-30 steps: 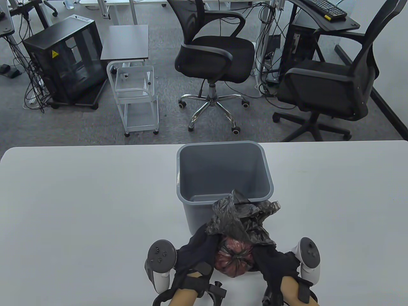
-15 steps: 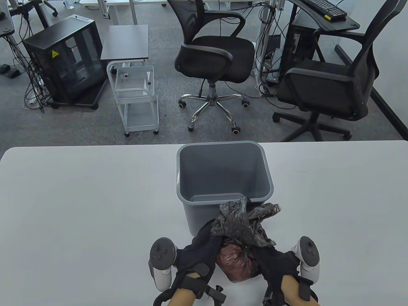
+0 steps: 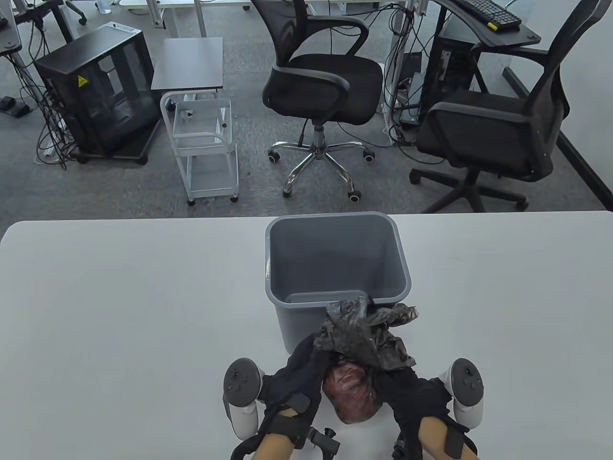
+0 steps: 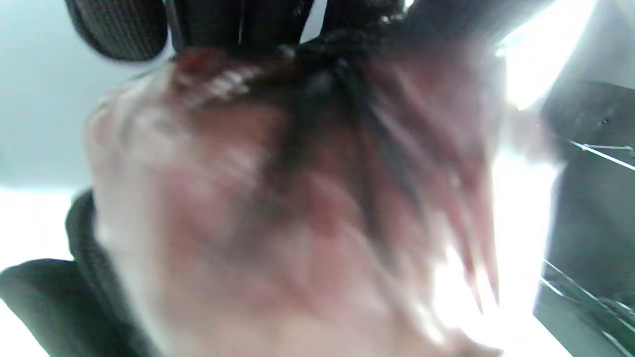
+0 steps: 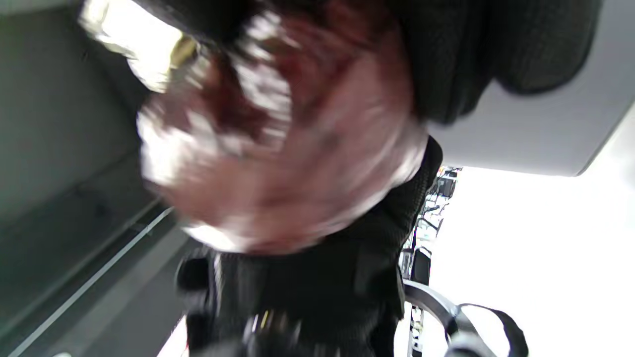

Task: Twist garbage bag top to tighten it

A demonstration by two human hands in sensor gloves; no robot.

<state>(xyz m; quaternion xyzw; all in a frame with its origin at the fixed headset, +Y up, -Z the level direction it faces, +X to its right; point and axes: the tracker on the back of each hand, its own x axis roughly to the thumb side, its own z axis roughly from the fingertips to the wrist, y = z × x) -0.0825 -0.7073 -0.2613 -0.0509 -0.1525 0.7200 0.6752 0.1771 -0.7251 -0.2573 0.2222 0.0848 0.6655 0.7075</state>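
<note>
A thin dark garbage bag (image 3: pixel 352 395) with reddish contents hangs at the table's near edge. Its crumpled loose top (image 3: pixel 364 330) sticks up toward the grey bin. My left hand (image 3: pixel 299 369) grips the bag's neck from the left. My right hand (image 3: pixel 402 388) grips it from the right. The bag's bulge fills the left wrist view (image 4: pixel 297 198) and the right wrist view (image 5: pixel 283 148), both blurred by motion. The exact finger hold on the neck is hidden by the plastic.
A grey plastic bin (image 3: pixel 335 268) stands on the white table (image 3: pixel 119 311) just beyond the bag. Office chairs (image 3: pixel 321 86), a white cart (image 3: pixel 206 139) and a black cabinet (image 3: pixel 98 91) stand on the floor past the table's far edge.
The bag's bulge has turned between my hands; its puckered gathers, seen a second ago, have rotated out of sight. The loose top has shifted and drawn in a little.
</note>
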